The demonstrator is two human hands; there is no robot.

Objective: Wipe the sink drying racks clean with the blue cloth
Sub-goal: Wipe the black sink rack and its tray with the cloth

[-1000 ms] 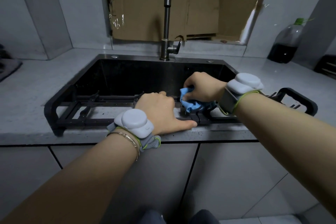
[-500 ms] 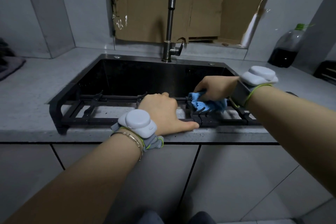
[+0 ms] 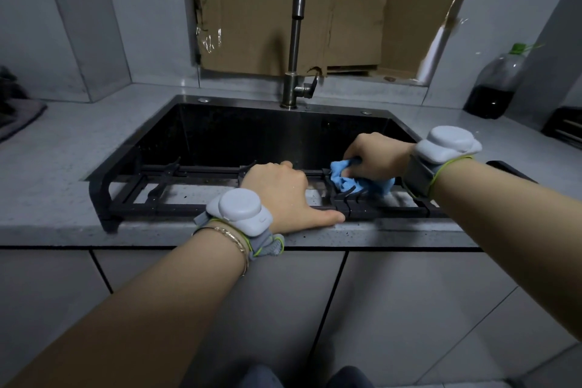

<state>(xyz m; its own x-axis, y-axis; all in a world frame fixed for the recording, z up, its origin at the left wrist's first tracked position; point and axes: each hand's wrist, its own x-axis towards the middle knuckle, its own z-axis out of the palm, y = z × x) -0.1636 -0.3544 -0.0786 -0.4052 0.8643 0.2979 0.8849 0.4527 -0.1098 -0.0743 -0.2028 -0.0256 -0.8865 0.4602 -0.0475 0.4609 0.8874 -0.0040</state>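
A black drying rack [image 3: 148,198] lies along the front edge of the dark sink [image 3: 252,135], partly over the grey counter. My left hand [image 3: 283,195] presses down on the rack's middle, fingers over the far bar and thumb along the near bar. My right hand [image 3: 374,156] is shut on the bunched blue cloth [image 3: 349,181], pushing it onto the rack's bars right of centre. The rack's right end [image 3: 507,167] shows behind my right forearm, which hides the part between.
A tall metal tap [image 3: 294,72] stands behind the sink, below cardboard on the wall. A plastic bottle of dark liquid [image 3: 494,85] sits on the counter at the far right, a dark object [image 3: 567,126] beside it. A dark cloth [image 3: 15,110] lies far left.
My right hand has slid the blue cloth to the right along the rack bars. My left hand has stayed on the rack's middle.
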